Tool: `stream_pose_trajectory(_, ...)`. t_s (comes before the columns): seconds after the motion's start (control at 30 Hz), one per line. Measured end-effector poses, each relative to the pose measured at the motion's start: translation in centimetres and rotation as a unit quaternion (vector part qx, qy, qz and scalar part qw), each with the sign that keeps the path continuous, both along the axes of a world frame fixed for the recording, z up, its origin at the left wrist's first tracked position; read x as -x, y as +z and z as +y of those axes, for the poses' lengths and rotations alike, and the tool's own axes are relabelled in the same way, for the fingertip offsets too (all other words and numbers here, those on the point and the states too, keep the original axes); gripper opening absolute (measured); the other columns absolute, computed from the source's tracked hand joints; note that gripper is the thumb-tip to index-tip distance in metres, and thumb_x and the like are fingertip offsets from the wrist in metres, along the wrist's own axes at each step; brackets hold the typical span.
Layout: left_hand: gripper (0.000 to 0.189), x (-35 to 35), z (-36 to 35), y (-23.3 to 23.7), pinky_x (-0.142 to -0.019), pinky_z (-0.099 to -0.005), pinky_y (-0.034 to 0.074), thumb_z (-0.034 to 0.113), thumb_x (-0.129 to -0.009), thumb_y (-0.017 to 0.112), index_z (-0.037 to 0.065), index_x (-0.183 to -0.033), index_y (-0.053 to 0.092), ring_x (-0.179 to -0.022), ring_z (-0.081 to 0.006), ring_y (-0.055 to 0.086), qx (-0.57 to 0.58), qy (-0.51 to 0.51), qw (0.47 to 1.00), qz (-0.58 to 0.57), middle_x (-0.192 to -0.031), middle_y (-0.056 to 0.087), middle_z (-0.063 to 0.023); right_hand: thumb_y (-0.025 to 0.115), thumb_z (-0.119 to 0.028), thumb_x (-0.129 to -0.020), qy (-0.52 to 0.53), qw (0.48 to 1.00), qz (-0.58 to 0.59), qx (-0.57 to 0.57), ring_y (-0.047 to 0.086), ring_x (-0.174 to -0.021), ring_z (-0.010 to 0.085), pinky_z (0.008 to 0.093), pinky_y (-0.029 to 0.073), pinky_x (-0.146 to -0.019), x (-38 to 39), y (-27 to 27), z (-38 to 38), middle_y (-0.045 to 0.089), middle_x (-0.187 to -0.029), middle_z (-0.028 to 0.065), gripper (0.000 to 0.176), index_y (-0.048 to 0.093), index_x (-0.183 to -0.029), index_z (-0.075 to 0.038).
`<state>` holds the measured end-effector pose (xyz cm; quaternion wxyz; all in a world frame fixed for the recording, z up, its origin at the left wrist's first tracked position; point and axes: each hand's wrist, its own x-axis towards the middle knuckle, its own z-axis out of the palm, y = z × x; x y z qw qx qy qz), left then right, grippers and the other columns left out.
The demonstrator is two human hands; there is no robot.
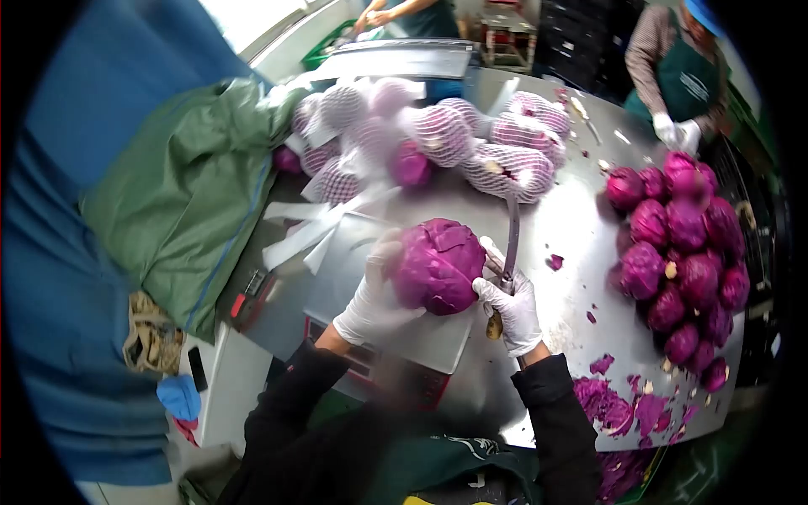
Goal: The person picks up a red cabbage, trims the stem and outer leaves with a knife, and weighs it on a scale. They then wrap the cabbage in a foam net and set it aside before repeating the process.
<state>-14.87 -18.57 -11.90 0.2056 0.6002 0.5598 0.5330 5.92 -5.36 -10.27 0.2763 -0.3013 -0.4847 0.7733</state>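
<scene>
A purple cabbage (439,266) is held up over a flat metal scale plate (425,345). My gloved left hand (376,295) cups its left side, fingers round it. My gloved right hand (512,307) grips a knife (512,236) by its handle, blade pointing away from me, while thumb and fingertips touch the cabbage's right side. Beyond the cabbage lie several cabbages in white foam nets (509,168). White net sleeves (316,227) rest to the left of them.
Bare purple cabbages (683,223) are heaped at the right, with trimmed leaves (614,408) nearer me. A green sack (189,185) lies left; a tape dispenser (250,299) is beside it. One co-worker (686,76) stands back right, another (421,18) at the back.
</scene>
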Motion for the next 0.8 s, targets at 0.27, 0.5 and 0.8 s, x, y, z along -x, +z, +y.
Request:
stream_pose_trajectory(0.27, 0.108, 2.9, -6.1, 0.7, -0.115, -0.0459, 0.024, 0.012, -0.071, 0.085, 0.008, -0.151, 0.014, -0.145, -0.0411, 0.021, 0.039, 0.048, 0.991, 0.119, -0.156, 0.015, -0.0269, 0.071, -0.002, -0.082, 0.067, 0.990, -0.049, -0.111, 0.046, -0.069, -0.0004, 0.0160, 0.040, -0.064, 3.8, 1.2, -2.2, 0.055, -0.134, 0.0019, 0.065, 0.046, -0.142, -0.004)
stream_pose_trajectory(0.5, 0.033, 16.1, -11.3, -3.3, -0.095, -0.0346, 0.048, 0.007, -0.087, 0.067, 0.003, -0.120, 0.060, -0.104, -0.0204, 0.064, 0.121, 0.419, 0.895, 0.097, -0.107, 0.068, -0.0106, 0.060, -0.016, -0.095, -0.089, 0.959, -0.206, -0.174, 0.055, -0.079, 0.0061, 0.0210, 0.046, -0.067, -0.2, -3.7, 0.8, 0.061, -0.113, 0.0036, 0.047, 0.047, -0.139, -0.004)
stream_pose_trajectory(0.8, 0.016, 25.2, -7.0, -3.5, -0.081, -0.0392, 0.051, 0.012, -0.089, 0.060, 0.006, -0.103, 0.064, -0.096, -0.0339, 0.063, 0.062, 0.493, 0.816, 0.295, -0.102, 0.067, -0.0138, 0.061, -0.004, -0.084, -0.074, 0.699, -0.537, -0.467, 0.051, -0.106, 0.0326, 0.0416, 0.042, -0.094, -10.7, -15.6, -1.1, 0.048, -0.115, 0.0181, 0.062, 0.045, -0.143, -0.010)
